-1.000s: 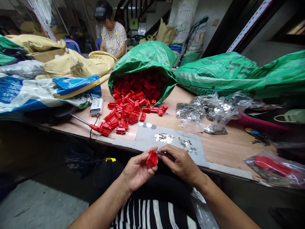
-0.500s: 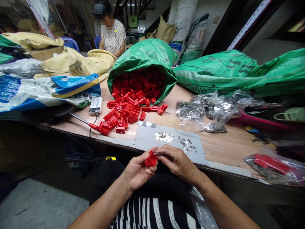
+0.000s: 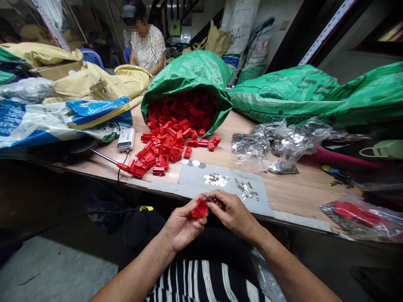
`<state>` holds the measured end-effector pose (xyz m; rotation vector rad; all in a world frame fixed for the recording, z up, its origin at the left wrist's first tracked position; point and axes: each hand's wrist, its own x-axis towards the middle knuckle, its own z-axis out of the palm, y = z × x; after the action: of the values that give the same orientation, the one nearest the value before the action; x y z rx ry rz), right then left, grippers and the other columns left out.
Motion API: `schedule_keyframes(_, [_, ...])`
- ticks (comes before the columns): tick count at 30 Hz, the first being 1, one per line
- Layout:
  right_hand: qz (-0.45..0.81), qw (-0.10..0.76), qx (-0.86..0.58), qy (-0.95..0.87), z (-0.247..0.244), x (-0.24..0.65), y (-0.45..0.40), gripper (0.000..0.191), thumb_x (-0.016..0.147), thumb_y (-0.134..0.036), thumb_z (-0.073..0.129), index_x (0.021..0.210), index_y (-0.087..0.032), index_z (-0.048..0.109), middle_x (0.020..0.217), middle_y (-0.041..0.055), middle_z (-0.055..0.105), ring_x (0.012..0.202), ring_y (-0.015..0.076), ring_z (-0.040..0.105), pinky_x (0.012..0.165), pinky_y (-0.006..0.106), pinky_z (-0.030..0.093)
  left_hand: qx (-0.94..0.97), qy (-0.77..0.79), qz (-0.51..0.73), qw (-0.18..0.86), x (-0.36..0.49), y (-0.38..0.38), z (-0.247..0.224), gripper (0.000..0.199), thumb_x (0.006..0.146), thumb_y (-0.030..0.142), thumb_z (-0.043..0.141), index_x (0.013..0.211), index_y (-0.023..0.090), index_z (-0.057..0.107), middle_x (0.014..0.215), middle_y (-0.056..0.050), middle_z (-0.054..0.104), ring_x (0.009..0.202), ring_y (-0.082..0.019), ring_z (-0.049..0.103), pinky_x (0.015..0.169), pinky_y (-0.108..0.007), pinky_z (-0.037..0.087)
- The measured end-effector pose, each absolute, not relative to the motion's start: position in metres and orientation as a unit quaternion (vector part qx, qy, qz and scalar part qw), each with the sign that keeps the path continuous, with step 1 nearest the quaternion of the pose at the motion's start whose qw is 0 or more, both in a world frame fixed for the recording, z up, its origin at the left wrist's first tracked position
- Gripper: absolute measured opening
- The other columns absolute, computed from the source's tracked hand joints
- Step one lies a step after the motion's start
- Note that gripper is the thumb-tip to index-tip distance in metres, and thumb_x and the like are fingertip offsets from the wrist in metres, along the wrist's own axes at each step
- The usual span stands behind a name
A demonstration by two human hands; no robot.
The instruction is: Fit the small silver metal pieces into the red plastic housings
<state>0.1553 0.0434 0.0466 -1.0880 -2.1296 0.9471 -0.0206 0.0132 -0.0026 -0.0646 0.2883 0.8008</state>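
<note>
My left hand grips a small red plastic housing with an open, hollow side, just in front of the table edge. In my right hand is a thin dark pointed tool, pinched between thumb and fingers, with a bit of yellow showing near the palm. Its tip stands at the top edge of the red housing; whether they touch I cannot tell. Beyond my hands, a grey mat carries a heap of small shiny metal plates and a looser group of small metal parts.
More red housings spill from a green sack. A white power bank with a cable and a metal rod lie left. Clear bags of metal parts lie right. Across the table sits another person.
The tool in my right hand has shifted slightly, its tip now up at the housing's top edge instead of pointing across it. The left hand holds the red housing almost unchanged.
</note>
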Motion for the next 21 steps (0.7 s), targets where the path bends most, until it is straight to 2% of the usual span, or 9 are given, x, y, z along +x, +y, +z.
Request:
schedule_keyframes(12, [0.341, 0.286, -0.402, -0.801, 0.0421, 0.154, 0.0426, 0.024, 0.089, -0.013, 0.05, 0.109, -0.02, 0.062, 0.102, 0.0058, 0.068, 0.093, 0.0177, 0.062, 0.083, 0.03, 0.048, -0.041, 0.143, 0.4, 0.904, -0.0202, 0.0141, -0.0037, 0.028, 0.092, 0.018, 0.045, 0.117, 0.015, 0.056, 0.088, -0.011, 0.059, 0.063, -0.01, 0.054, 0.051, -0.013, 0.044])
schedule_keyframes(15, [0.341, 0.286, -0.415, -0.794, 0.0439, 0.1516, 0.0412, 0.023, 0.088, -0.012, 0.05, 0.105, -0.02, 0.062, 0.096, 0.0048, 0.067, 0.087, 0.0175, 0.062, 0.078, 0.03, 0.048, -0.041, 0.149, 0.403, 0.902, -0.0198, 0.0136, -0.0037, 0.03, 0.091, 0.018, 0.046, 0.12, 0.016, 0.055, 0.089, -0.011, 0.059, 0.063, -0.009, 0.054, 0.05, -0.013, 0.043])
schedule_keyframes(21, [0.339, 0.263, -0.464, -0.775, 0.0503, 0.1485, 0.0392, 0.009, 0.088, -0.018, 0.05, 0.088, -0.02, 0.058, 0.075, -0.0008, 0.062, 0.066, 0.0136, 0.055, 0.062, 0.025, 0.042, -0.022, 0.174, 0.411, 0.895, -0.0197, 0.0133, -0.0011, 0.042, 0.09, 0.015, 0.047, 0.132, 0.018, 0.046, 0.09, -0.011, 0.06, 0.061, -0.009, 0.053, 0.048, -0.013, 0.042])
